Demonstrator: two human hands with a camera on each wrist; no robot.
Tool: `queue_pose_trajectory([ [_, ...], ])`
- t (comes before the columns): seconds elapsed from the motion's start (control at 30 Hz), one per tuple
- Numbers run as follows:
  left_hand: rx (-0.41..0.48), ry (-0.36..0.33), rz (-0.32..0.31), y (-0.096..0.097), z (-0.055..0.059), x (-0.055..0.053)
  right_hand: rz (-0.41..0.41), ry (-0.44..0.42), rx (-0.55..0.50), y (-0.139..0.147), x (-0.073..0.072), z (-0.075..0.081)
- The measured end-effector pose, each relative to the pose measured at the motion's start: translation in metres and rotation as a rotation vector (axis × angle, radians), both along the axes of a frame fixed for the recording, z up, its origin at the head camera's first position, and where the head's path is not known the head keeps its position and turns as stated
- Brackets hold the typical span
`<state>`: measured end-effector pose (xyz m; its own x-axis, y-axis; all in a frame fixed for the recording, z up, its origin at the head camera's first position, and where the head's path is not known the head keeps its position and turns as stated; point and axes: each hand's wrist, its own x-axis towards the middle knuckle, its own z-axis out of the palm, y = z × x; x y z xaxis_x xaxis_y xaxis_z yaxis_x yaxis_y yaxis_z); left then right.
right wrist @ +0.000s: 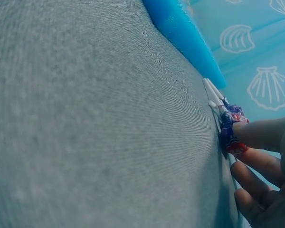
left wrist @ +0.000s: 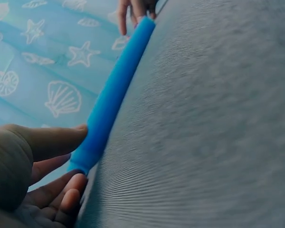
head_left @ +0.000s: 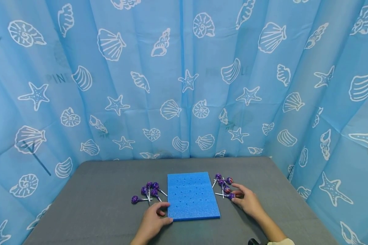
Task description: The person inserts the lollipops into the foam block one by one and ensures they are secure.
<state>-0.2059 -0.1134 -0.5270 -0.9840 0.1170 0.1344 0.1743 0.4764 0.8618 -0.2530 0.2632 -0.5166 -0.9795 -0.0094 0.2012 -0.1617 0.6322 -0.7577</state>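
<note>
A blue foam board (head_left: 190, 194) with rows of small holes lies flat on the grey table. My left hand (head_left: 151, 219) holds its near left corner, thumb on the front edge and fingertips along the left side. To the right of the board is a cluster of lollipops (head_left: 221, 182) in purple wrappers with white sticks. My right hand (head_left: 248, 202) pinches the nearest lollipop (head_left: 231, 196) by its wrapped head, the stick pointing left toward the board. In the right wrist view the thumb lies against the lollipop's wrapper (right wrist: 233, 114), fingers curled beside it.
Another bunch of purple lollipops (head_left: 149, 189) lies left of the board, just beyond my left hand. The grey table (head_left: 110, 183) ends at a blue curtain (head_left: 184, 102) printed with shells and starfish. A small black object (head_left: 253, 241) shows at the bottom edge, near the right forearm.
</note>
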Motion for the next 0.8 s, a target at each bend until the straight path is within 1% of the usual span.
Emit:
queue_pose_trajectory([
  [0.1,-0.002,-0.047,-0.015,-0.002,0.002,-0.003,0.004,0.015,-0.001,-0.002,0.000,0.000],
  [0.33,0.000,-0.098,-0.046,-0.005,0.006,-0.009,0.028,0.017,-0.072,-0.002,-0.002,0.008],
  [0.5,-0.018,-0.144,-0.048,-0.004,0.008,-0.012,0.041,0.030,-0.037,-0.002,-0.005,0.016],
  [0.6,-0.010,-0.136,-0.041,-0.003,0.008,-0.011,0.053,0.061,-0.009,-0.003,-0.008,0.022],
  [0.8,0.025,-0.073,-0.035,-0.003,0.007,-0.008,0.039,0.092,0.036,-0.008,-0.017,0.035],
])
